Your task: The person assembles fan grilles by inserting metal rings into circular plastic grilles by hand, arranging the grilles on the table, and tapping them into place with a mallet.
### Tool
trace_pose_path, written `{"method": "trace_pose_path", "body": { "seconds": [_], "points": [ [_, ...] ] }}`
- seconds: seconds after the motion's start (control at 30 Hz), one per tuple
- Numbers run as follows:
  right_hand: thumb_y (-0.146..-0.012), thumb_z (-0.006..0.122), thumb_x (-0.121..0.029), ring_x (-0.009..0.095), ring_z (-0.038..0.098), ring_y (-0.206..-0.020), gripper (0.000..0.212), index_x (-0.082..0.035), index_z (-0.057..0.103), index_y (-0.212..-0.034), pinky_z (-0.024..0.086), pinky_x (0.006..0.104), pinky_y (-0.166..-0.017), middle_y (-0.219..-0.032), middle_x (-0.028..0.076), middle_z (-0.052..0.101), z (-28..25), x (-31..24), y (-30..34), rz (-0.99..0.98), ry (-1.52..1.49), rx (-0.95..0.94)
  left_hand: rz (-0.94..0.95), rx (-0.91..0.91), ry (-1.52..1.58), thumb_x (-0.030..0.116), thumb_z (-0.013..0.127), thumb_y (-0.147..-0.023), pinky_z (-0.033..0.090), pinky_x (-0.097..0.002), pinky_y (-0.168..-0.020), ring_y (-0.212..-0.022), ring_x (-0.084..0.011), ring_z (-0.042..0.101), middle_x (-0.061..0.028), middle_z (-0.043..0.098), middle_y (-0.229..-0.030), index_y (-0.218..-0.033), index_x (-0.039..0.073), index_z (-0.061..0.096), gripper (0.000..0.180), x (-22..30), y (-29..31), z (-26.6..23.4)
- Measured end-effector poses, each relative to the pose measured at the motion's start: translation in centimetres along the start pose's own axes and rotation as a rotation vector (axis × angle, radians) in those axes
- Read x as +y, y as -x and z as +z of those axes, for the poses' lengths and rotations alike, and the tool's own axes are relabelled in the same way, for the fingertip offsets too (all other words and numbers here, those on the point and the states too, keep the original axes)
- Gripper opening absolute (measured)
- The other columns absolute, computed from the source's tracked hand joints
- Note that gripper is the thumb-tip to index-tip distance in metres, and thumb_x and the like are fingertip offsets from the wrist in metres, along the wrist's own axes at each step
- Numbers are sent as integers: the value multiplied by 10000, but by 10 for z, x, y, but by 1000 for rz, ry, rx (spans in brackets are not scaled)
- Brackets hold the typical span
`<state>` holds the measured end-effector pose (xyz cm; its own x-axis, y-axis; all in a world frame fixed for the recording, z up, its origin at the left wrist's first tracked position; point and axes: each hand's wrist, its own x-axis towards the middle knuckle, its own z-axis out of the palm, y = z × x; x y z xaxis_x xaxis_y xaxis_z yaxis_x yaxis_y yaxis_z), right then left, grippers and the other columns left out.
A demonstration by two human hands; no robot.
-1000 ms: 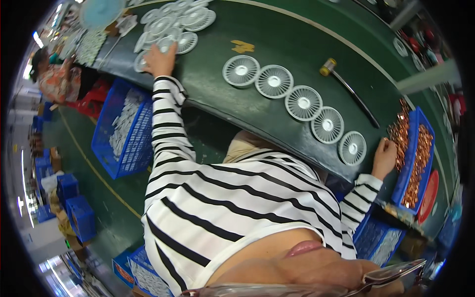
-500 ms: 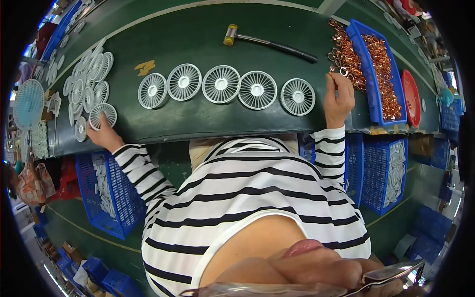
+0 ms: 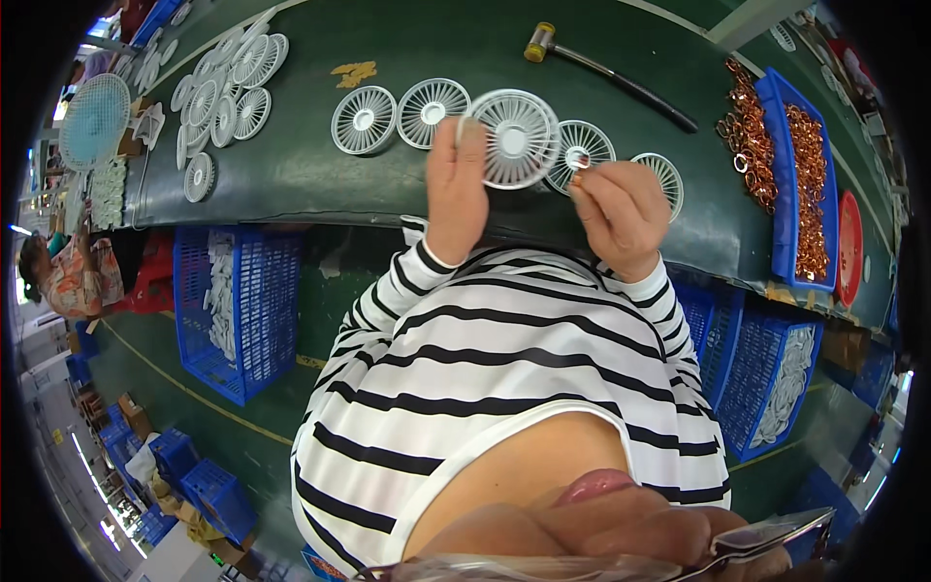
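My left hand (image 3: 456, 197) grips the left edge of a white spoked plastic disc (image 3: 512, 143), lifted above the bench. To its right, my right hand (image 3: 624, 211) pinches a small copper ring (image 3: 580, 165) between thumb and fingertips, close to that disc. Several similar discs lie in a row: one disc (image 3: 364, 120) at the left end, another disc (image 3: 433, 113) behind my left hand, and others partly covered by the held disc and my right hand. Far left on the bench is a loose pile of white discs (image 3: 233, 92), with a single disc (image 3: 199, 177) nearer the edge.
A hammer (image 3: 621, 80) with a yellow head lies behind the row. On the right are loose copper rings (image 3: 749, 145), a blue tray (image 3: 784, 184) of rings and a red dish (image 3: 848, 247). Blue crates (image 3: 267, 310) stand below the green bench (image 3: 320, 184). Another person (image 3: 87, 267) sits far left.
My left hand has brought a disc from the pile to the middle. My right hand has moved left from the loose rings, carrying a copper ring. The whole view has shifted.
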<state>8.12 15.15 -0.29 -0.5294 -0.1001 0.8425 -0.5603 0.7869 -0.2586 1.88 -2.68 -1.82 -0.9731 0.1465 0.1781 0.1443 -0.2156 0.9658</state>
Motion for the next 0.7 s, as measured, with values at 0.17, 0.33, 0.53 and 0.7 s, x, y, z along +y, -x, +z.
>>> {"method": "trace_pose_path", "body": {
  "seconds": [0.17,0.33,0.53,0.7],
  "points": [
    [-664,785,-9,239,598,-686,235,-34,659,-860,459,326,-582,-807,69,637,13,-6,-11,-23,-27,-17,-50,-130,45,241,419,-1038,415,-218,-742,-817,-67,466,-6,541,-916,-1058,10,528,256,-7,5,16],
    [-732,741,-41,269,588,-706,162,-39,639,-858,464,345,-603,-821,86,631,24,-9,-12,138,52,-106,-4,-169,4,77,493,-945,432,-238,-782,-871,-100,508,-66,557,-1000,-1180,-8,462,252,-13,10,21],
    [-796,688,-70,303,570,-747,118,-41,605,-875,464,385,-648,-825,109,610,35,-15,0,320,44,-154,-73,-202,23,-1,533,-817,453,-263,-779,-868,-120,516,-91,545,-1002,-1099,-15,430,300,-19,11,16],
    [-784,714,-131,298,572,-995,214,-73,664,-984,430,442,-868,-1011,51,651,24,-8,-2,183,94,-69,-316,-281,346,0,532,-793,462,-281,-886,-996,-126,552,-92,544,-1100,-1186,-15,415,410,-4,5,14]
  ]
}}
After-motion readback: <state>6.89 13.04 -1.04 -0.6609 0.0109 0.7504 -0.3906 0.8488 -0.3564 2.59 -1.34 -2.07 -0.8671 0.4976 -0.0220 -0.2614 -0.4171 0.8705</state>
